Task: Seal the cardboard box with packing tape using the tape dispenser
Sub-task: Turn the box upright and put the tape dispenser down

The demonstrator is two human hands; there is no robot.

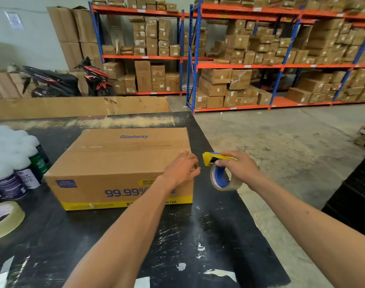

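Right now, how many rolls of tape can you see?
2. One roll sits in the tape dispenser held by the right hand beside the box. The spare roll lies at the table's left edge, partly cropped.

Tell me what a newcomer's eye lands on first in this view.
First, the cardboard box marked Glodway, closed, on the black table, with the left hand resting on its near right corner. Just right of it, the right hand grips the yellow and blue tape dispenser in the air. Behind, orange and blue shelves full of cartons line the wall.
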